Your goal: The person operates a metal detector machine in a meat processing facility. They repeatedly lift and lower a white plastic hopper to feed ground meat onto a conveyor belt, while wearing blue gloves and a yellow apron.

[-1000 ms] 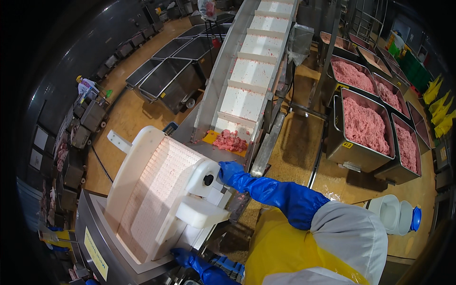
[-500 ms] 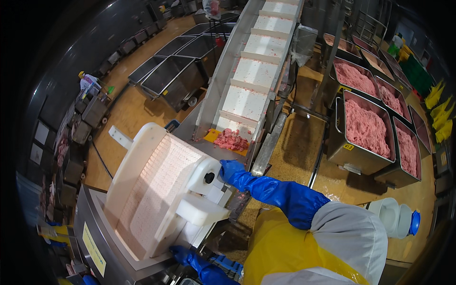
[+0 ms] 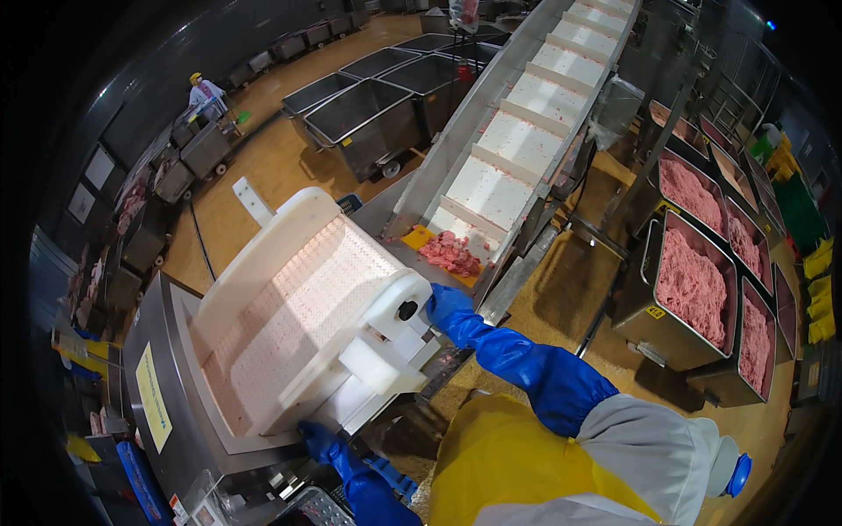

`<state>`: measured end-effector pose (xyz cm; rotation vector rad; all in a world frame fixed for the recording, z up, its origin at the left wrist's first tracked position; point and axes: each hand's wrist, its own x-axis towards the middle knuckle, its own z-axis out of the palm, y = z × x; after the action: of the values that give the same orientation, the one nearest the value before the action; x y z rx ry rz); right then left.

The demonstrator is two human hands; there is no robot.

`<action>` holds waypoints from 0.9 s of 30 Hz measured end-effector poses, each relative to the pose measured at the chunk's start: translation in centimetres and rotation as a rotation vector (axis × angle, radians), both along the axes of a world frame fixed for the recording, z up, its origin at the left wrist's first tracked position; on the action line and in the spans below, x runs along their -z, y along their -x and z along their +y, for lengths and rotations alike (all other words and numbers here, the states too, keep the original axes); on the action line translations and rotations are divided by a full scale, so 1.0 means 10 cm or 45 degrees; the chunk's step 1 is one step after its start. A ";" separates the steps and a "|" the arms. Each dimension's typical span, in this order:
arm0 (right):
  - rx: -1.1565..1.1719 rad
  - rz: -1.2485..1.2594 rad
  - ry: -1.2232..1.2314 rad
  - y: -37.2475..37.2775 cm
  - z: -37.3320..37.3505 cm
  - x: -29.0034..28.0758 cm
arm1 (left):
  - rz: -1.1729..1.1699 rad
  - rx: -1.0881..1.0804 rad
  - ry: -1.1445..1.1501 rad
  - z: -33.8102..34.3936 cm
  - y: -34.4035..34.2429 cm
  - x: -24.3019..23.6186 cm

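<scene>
A white plastic conveyor section [image 3: 298, 298] with a textured, pinkish belt is seated in a steel machine housing [image 3: 171, 342] in front of me. My right hand [image 3: 449, 309], in a blue glove and blue sleeve cover, grips its right end beside a round black hole. At the near lower corner of the same frame is my left hand [image 3: 323, 443], also blue-gloved, its fingers closed at the edge and partly hidden. Between the hands, a white plastic block [image 3: 379, 364] juts from the frame's side. Pink meat pieces [image 3: 450, 252] lie at the foot of a white cleated incline conveyor [image 3: 517, 145].
Steel bins heaped with ground meat [image 3: 695, 280] stand at the right. Wheeled steel tubs [image 3: 364, 118] are grouped at the far left, beyond them a person [image 3: 203, 92] in white with a yellow cap. A perforated crate [image 3: 320, 507] sits by my left forearm.
My view has turned, so the scene sits rotated clockwise in the picture. Both hands stay at the same places on the conveyor section; no clear movement of it shows.
</scene>
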<state>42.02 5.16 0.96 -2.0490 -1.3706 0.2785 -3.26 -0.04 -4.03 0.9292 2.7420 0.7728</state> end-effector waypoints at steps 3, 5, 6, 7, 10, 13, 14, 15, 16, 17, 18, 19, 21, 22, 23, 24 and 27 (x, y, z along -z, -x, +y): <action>-0.004 -0.019 0.006 -0.02 0.01 0.02 | 0.041 0.025 -0.035 0.00 -0.09 -0.09; -0.001 -0.027 0.007 -0.03 0.00 0.02 | 0.053 0.022 -0.006 -0.04 -0.21 -0.26; -0.001 -0.024 0.015 -0.03 -0.01 0.00 | 0.060 0.018 0.009 -0.06 -0.26 -0.33; -0.001 -0.021 0.023 -0.03 -0.01 -0.02 | 0.073 0.030 -0.009 -0.05 -0.21 -0.25; -0.018 -0.008 -0.003 0.01 0.01 -0.02 | 0.085 0.029 -0.025 -0.06 -0.08 -0.14; -0.003 0.003 -0.031 -0.08 0.03 0.11 | 0.064 0.027 0.038 0.00 -0.16 -0.17; -0.012 -0.014 -0.029 -0.05 0.03 0.11 | 0.095 0.019 0.047 0.01 -0.13 -0.14; -0.021 -0.032 -0.027 -0.03 0.03 0.10 | 0.125 0.011 0.057 0.00 -0.10 -0.12; -0.030 -0.049 -0.026 -0.01 0.03 0.09 | 0.125 0.009 0.056 -0.03 -0.07 -0.10; -0.031 -0.048 -0.033 -0.02 0.03 0.09 | 0.121 0.013 0.059 -0.04 -0.12 -0.17; -0.032 -0.047 -0.039 -0.03 0.03 0.09 | 0.117 0.017 0.062 -0.04 -0.17 -0.21; -0.033 -0.046 -0.046 -0.05 0.02 0.09 | 0.093 0.012 0.060 -0.03 -0.19 -0.19; -0.039 -0.018 -0.088 -0.06 0.05 0.14 | 0.053 -0.009 0.047 0.00 -0.14 -0.14; -0.042 -0.004 -0.109 -0.07 0.07 0.17 | 0.051 -0.005 0.044 0.01 -0.12 -0.11; -0.051 -0.009 -0.106 -0.04 0.08 0.18 | 0.050 -0.007 0.041 0.00 -0.08 -0.11; -0.060 -0.013 -0.104 -0.01 0.10 0.19 | 0.049 -0.011 0.038 -0.02 -0.03 -0.10; -0.047 -0.054 -0.107 -0.08 0.09 0.27 | 0.083 0.004 0.088 -0.03 -0.22 -0.28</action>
<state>42.82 6.10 -1.78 -1.9725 -1.4232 0.1915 -1.04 -0.30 -1.24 0.9604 2.8027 0.6538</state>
